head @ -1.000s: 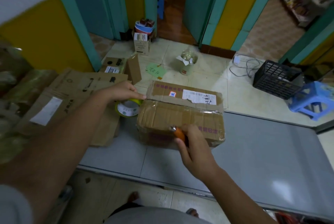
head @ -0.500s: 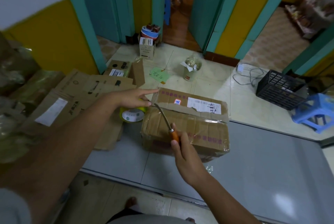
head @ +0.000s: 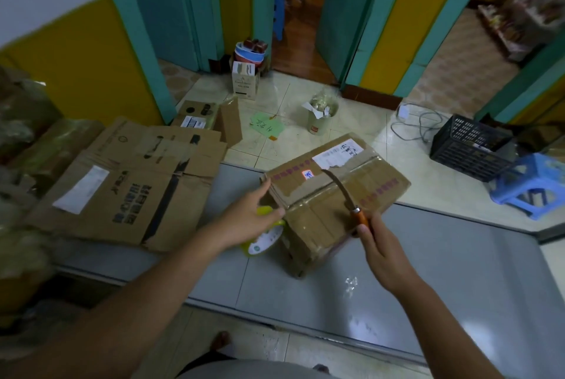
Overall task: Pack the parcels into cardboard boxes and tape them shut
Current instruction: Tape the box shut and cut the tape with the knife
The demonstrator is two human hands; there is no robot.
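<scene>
From the head view, the cardboard box sits on the grey tabletop, skewed to its edges, with one corner turned toward you. Its flaps are down, and glossy tape covers the top seam and near sides.

Your left hand meets the near-left corner. That grip is released: thumb up at the top edge, fingers laid fairly straight against the side. It looks like a brace to stop the box sliding or spinning.

Your right hand has its grip clenched around the orange handle of the knife. The curved blade reaches forward over the lid and crosses the seam, tip pointing away from you. Held so, it seems meant to sever or trim tape. Mind that the edge sits close to your left fingers.

The yellow-green tape roll lies just beside the box, partly hidden under your left wrist. That keeps it handy, but it crowds the corner you are steadying.

To the left, flattened cartons spread across the tabletop near the box.

Beyond, on the tiled floor, lie:
- a paper-stuffed cup
- a green note
- a loose cable
- a black crate
- a blue stool

All of these are well apart from your work.
</scene>
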